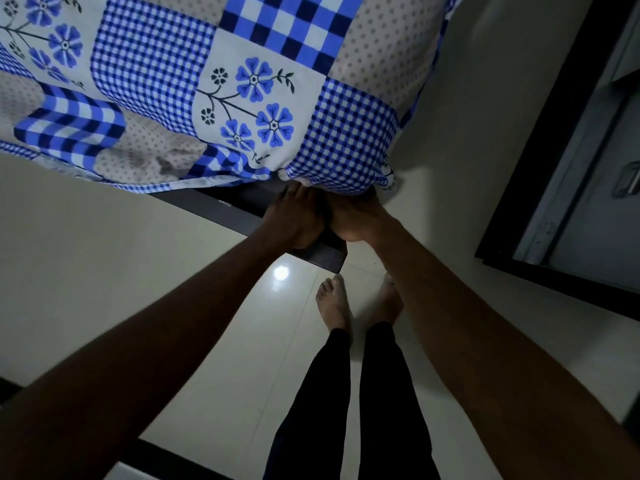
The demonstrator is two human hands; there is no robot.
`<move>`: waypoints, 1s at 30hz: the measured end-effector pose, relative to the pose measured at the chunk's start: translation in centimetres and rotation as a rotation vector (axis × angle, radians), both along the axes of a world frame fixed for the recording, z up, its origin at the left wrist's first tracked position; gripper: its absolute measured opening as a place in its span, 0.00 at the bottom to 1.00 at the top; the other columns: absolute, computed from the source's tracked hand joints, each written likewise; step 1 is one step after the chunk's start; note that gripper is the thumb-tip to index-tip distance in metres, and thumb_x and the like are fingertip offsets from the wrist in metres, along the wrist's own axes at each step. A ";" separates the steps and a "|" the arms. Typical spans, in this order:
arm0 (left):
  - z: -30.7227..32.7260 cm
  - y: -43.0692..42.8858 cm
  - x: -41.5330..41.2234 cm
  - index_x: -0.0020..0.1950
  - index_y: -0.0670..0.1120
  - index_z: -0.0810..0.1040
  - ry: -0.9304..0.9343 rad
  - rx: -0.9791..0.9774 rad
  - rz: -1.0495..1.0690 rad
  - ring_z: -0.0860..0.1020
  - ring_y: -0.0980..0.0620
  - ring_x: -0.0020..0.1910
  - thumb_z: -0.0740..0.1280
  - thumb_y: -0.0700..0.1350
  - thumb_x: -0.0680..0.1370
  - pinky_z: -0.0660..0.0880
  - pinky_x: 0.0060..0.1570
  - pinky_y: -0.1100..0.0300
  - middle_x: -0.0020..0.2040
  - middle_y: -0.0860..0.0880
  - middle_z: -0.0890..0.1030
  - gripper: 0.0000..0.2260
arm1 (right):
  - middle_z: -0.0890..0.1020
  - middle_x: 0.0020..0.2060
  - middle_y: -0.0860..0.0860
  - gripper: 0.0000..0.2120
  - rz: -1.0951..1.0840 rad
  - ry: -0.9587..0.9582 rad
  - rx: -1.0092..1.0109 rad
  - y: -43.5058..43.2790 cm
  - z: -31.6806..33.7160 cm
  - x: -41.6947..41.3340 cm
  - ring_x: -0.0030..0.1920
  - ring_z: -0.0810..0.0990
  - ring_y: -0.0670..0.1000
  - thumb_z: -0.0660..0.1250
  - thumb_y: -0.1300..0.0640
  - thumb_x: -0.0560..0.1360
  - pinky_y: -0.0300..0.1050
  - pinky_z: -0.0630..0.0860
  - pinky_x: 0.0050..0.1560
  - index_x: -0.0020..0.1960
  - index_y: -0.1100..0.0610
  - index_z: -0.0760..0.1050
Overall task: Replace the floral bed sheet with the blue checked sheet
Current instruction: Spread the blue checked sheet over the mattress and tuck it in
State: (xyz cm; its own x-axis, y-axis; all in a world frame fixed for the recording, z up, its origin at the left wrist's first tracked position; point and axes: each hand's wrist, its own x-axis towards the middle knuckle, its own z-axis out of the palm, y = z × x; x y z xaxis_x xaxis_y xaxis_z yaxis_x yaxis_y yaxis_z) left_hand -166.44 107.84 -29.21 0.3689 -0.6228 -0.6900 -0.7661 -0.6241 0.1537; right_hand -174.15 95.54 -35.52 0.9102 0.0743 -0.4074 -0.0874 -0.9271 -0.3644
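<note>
The blue checked sheet (214,81), a patchwork of checks, dots and blue flowers, covers the bed across the top of the head view. Its corner (343,157) wraps the near right mattress corner. Both my hands meet just under that corner. My left hand (294,216) lies back up over the dark bed frame (239,209), its fairly straight fingers reaching under the sheet's hem. Beside it, my right hand (356,216) is pushed under the wrapped corner, and the cloth hides its fingers. No floral sheet is in view.
I stand barefoot (334,306) on a glossy pale tiled floor (214,358) at the bed's corner. A dark-framed door or cupboard (554,161) with a metal handle (627,181) stands to the right. The pale floor continues left of the bed frame.
</note>
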 end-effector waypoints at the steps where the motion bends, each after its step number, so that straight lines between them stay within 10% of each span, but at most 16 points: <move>1: -0.3 -0.1 0.4 0.77 0.42 0.61 -0.001 0.013 0.006 0.59 0.38 0.75 0.42 0.58 0.78 0.56 0.74 0.41 0.77 0.39 0.62 0.33 | 0.60 0.78 0.54 0.33 0.058 0.017 0.023 -0.3 0.8 -0.2 0.77 0.59 0.57 0.45 0.43 0.77 0.56 0.57 0.76 0.80 0.54 0.56; 6: -0.6 -0.6 0.5 0.80 0.48 0.52 0.004 0.049 0.047 0.49 0.40 0.79 0.47 0.58 0.82 0.48 0.76 0.40 0.81 0.43 0.51 0.29 | 0.82 0.59 0.58 0.17 -0.174 -0.126 0.369 -2.5 4.9 -5.9 0.58 0.80 0.56 0.60 0.60 0.77 0.47 0.77 0.57 0.61 0.61 0.80; 10: -0.1 -1.2 -1.9 0.80 0.52 0.54 0.021 0.010 0.210 0.52 0.41 0.79 0.46 0.62 0.80 0.52 0.74 0.37 0.80 0.44 0.53 0.30 | 0.83 0.57 0.56 0.14 -0.474 -0.375 0.214 -6.5 6.2 -10.0 0.58 0.80 0.54 0.64 0.61 0.79 0.44 0.75 0.62 0.62 0.61 0.80; 18: 2.9 -4.6 -10.0 0.70 0.44 0.70 -0.052 -0.259 0.216 0.71 0.42 0.68 0.54 0.54 0.80 0.63 0.68 0.46 0.68 0.42 0.73 0.23 | 0.78 0.64 0.63 0.15 -0.008 -0.510 0.244 -10.0 2.1 -5.7 0.69 0.74 0.61 0.59 0.60 0.83 0.58 0.70 0.69 0.62 0.67 0.79; 25: -0.2 -6.6 -9.8 0.80 0.42 0.53 -0.012 -0.272 0.298 0.52 0.45 0.79 0.56 0.54 0.82 0.46 0.77 0.47 0.80 0.43 0.56 0.31 | 0.81 0.58 0.58 0.17 -0.096 -0.375 0.057 -10.1 3.3 -4.5 0.60 0.78 0.62 0.57 0.54 0.78 0.57 0.75 0.54 0.58 0.60 0.79; 30: -1.2 -7.3 -9.6 0.79 0.45 0.56 -0.085 -0.266 0.386 0.54 0.48 0.79 0.49 0.57 0.80 0.43 0.77 0.43 0.78 0.46 0.61 0.30 | 0.78 0.61 0.60 0.24 -0.279 -0.200 0.225 -10.5 4.4 -4.2 0.57 0.77 0.61 0.53 0.48 0.78 0.56 0.78 0.54 0.62 0.61 0.77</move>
